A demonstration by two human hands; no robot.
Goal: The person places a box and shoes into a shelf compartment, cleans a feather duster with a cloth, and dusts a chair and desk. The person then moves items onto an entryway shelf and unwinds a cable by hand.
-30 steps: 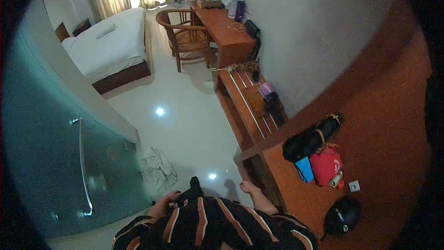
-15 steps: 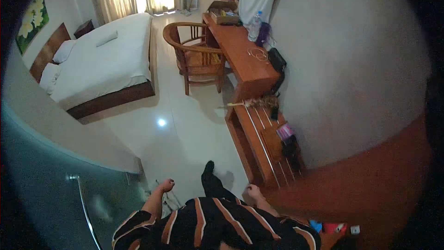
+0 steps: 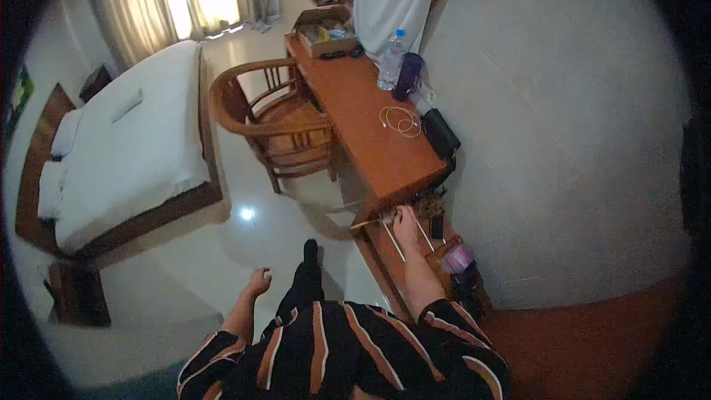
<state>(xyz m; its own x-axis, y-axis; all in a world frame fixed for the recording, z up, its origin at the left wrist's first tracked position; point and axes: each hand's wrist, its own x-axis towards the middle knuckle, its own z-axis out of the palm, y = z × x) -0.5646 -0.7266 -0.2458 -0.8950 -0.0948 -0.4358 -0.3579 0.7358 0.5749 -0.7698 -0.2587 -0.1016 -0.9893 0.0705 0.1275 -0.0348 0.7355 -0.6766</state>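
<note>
A feather duster [image 3: 432, 208] with brown feathers and a thin pale handle lies across the slatted wooden rack [image 3: 437, 261] on the right. My right hand [image 3: 404, 226] reaches over the rack and covers the duster's middle, between handle and feathers. Its fingers are small and partly hidden, so I cannot see whether they grip it. Lower left, my left hand [image 3: 259, 281] hangs beside my body above the floor, fingers loosely curled, with nothing visible in it. Close to the right hand, a dark phone-like object [image 3: 437, 227] and a pink packet [image 3: 457, 258] rest on the rack.
A wooden desk [image 3: 355, 126] beyond the rack carries a water bottle [image 3: 391, 59], a purple bottle [image 3: 407, 78], a coiled cable [image 3: 401, 122] and an open box [image 3: 326, 43]. A wooden armchair [image 3: 278, 130] stands beside it. The bed [image 3: 141, 148] is at left.
My right hand has moved from beside my body forward onto the duster. I have come closer to the desk, and the glass door at left has gone from view. The left hand still hangs low.
</note>
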